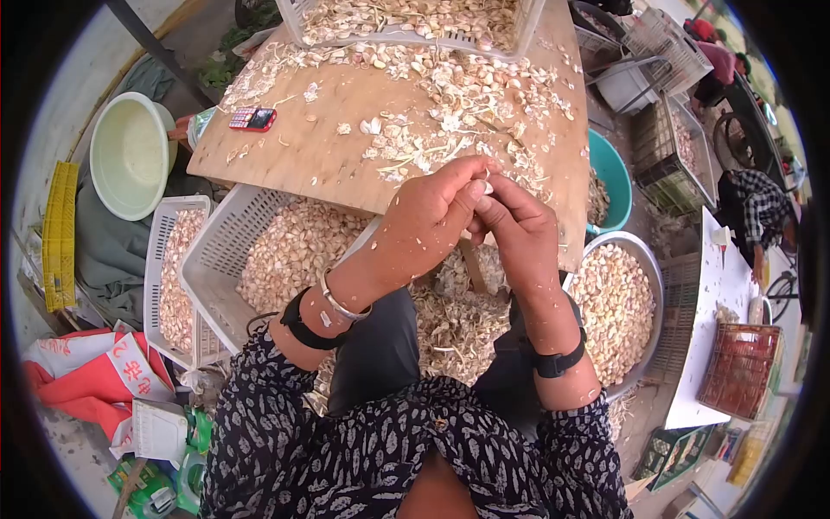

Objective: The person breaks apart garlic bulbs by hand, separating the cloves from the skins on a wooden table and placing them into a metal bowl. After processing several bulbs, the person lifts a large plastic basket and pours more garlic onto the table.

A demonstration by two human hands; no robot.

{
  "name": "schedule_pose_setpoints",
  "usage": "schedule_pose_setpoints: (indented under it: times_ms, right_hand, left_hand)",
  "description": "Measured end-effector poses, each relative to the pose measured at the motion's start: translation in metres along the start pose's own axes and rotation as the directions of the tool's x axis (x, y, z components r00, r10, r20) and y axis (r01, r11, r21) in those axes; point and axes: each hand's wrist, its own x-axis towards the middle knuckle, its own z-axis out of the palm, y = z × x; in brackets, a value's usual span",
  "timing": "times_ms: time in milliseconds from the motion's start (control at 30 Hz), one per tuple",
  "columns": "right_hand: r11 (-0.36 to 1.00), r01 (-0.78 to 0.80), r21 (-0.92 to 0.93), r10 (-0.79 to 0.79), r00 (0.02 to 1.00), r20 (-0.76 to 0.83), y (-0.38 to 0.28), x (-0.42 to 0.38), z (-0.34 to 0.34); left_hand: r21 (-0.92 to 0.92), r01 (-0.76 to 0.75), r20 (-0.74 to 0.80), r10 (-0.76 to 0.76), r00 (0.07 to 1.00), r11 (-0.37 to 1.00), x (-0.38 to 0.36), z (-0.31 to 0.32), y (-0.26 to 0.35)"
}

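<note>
My left hand and my right hand meet over the near edge of a wooden table. Both are closed, with thumbs and fingertips pinching a small pale garlic clove between them; the fingers hide part of it. Bits of garlic skin cling to both hands and wrists. Beyond my hands, loose cloves and papery peel are strewn across the wood. Below them, a heap of peel and dry stalks lies between my knees.
White crates of cloves stand at the left, and a metal basin of cloves at the right. Another crate sits at the table's far end. A red phone lies on the table. Another person is at the far right.
</note>
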Motion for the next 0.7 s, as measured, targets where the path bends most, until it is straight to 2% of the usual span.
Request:
schedule_pose_setpoints:
  times_ms: [33,67,100,167,200,233,267,300,367,400,433,467,500,533,567,600,633,667,700]
  right_hand:
    - [0.997,0.044,-0.060,-0.049,0.996,-0.068,0.002,0.007,-0.010]
    - [0.983,0.096,-0.154,-0.110,0.991,-0.082,0.004,0.016,-0.021]
    - [0.984,0.094,-0.151,-0.107,0.991,-0.084,0.005,0.024,-0.031]
    - [0.925,0.109,-0.365,-0.168,0.977,-0.133,0.003,0.035,-0.048]
    - [0.978,-0.021,-0.206,-0.016,0.984,-0.177,-0.002,0.038,-0.056]
    - [0.980,-0.025,-0.197,-0.011,0.984,-0.177,-0.011,0.037,-0.058]
    - [0.999,0.011,0.053,-0.008,0.998,-0.055,-0.022,0.033,-0.059]
    - [0.953,0.016,0.302,-0.037,0.997,0.064,-0.033,0.027,-0.060]
    - [0.932,0.070,0.356,-0.146,0.971,0.190,-0.054,0.011,-0.051]
    - [0.930,0.067,0.362,-0.146,0.970,0.194,-0.060,0.016,-0.048]
    - [0.870,0.084,0.486,-0.292,0.882,0.370,-0.065,0.022,-0.045]
    - [0.794,0.067,0.604,-0.444,0.743,0.501,-0.069,0.029,-0.041]
    - [0.708,0.020,0.706,-0.592,0.562,0.577,-0.071,0.035,-0.037]
    - [0.618,-0.051,0.784,-0.724,0.351,0.594,-0.071,0.038,-0.034]
    - [0.612,-0.050,0.790,-0.730,0.348,0.588,-0.068,0.026,-0.030]
    - [0.578,-0.056,0.814,-0.671,0.534,0.514,-0.064,0.003,-0.026]
    - [0.545,-0.052,0.837,-0.581,0.696,0.422,-0.061,-0.008,-0.025]
    - [0.541,-0.051,0.839,-0.581,0.699,0.417,-0.060,0.005,-0.033]
    - [0.564,-0.080,0.822,-0.699,0.483,0.527,-0.058,0.028,-0.046]
  left_hand:
    - [-0.030,-0.047,0.017,0.047,0.999,0.998,0.015,0.004,-0.008]
    - [0.086,-0.101,0.054,0.097,0.994,0.991,0.032,0.003,-0.018]
    - [0.088,-0.098,0.055,0.093,0.994,0.991,0.047,0.002,-0.024]
    - [0.104,0.026,0.238,-0.051,0.970,0.994,0.079,-0.006,-0.034]
    - [0.216,0.080,0.105,-0.104,0.989,0.973,0.102,-0.018,-0.052]
    - [0.560,-0.052,-0.039,0.089,0.995,0.827,0.127,-0.031,-0.063]
    - [0.785,-0.234,0.007,0.369,0.929,0.574,0.156,-0.050,-0.107]
    - [0.789,-0.227,0.005,0.362,0.932,0.572,0.172,-0.062,-0.138]
    - [0.911,-0.352,0.254,0.378,0.890,0.215,0.187,-0.074,-0.167]
    - [0.914,-0.347,0.252,0.374,0.892,0.210,0.184,-0.075,-0.172]
    - [0.909,-0.315,0.194,0.391,0.900,0.273,0.174,-0.071,-0.167]
    - [0.899,-0.283,0.136,0.402,0.906,0.334,0.164,-0.068,-0.165]
    - [0.903,-0.280,0.138,0.397,0.907,0.327,0.154,-0.069,-0.162]
    - [0.879,-0.271,0.143,0.324,0.935,0.393,0.145,-0.073,-0.158]
    - [0.851,-0.255,0.151,0.250,0.956,0.459,0.141,-0.076,-0.154]
    - [0.853,-0.254,0.153,0.245,0.957,0.456,0.141,-0.079,-0.150]
    - [0.853,-0.167,0.041,0.256,0.966,0.494,0.147,-0.081,-0.140]
    - [0.843,-0.080,-0.072,0.259,0.963,0.532,0.154,-0.082,-0.136]
    - [0.841,-0.074,-0.068,0.241,0.968,0.536,0.164,-0.079,-0.137]
